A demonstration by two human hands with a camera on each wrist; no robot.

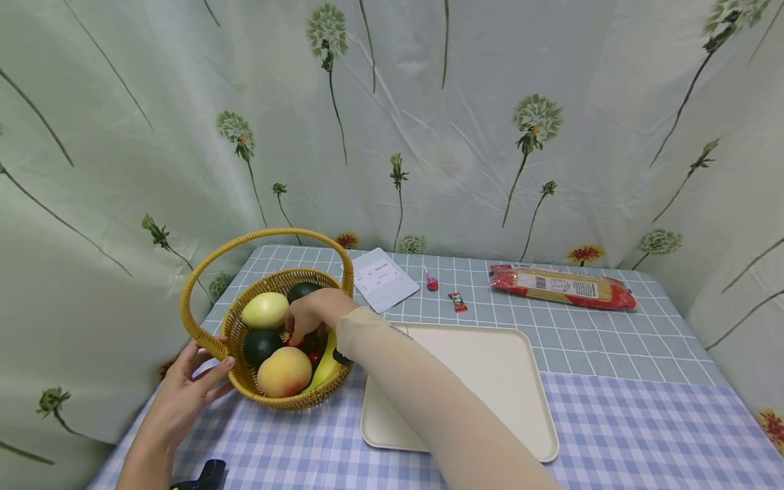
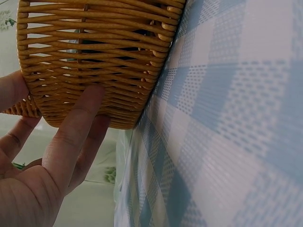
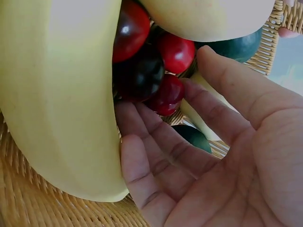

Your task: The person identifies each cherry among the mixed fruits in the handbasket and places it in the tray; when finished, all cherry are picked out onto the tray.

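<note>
A yellow wicker basket (image 1: 290, 401) with a tall hoop handle holds a peach (image 1: 284, 372), a pale yellow-green fruit (image 1: 265, 311), dark green avocado-like fruits (image 1: 261, 348) and a banana (image 3: 57, 94). My right hand (image 1: 312, 313) reaches down inside it. Its fingertips (image 3: 128, 116) touch the small dark red fruits (image 3: 165, 94), wedged beside the banana, while the thumb stays apart. At the basket's left side, by the handle's foot, my left hand (image 1: 186, 384) rests its nearly straight fingers (image 2: 71, 132) against the woven wall.
Right of the basket lies a cream tray (image 1: 490, 381), partly under my right forearm. Behind are a white packet (image 1: 382, 279), a lollipop (image 1: 431, 282), a small red candy (image 1: 457, 301) and a pasta bag (image 1: 563, 286). A black object (image 1: 208, 475) sits at the front left.
</note>
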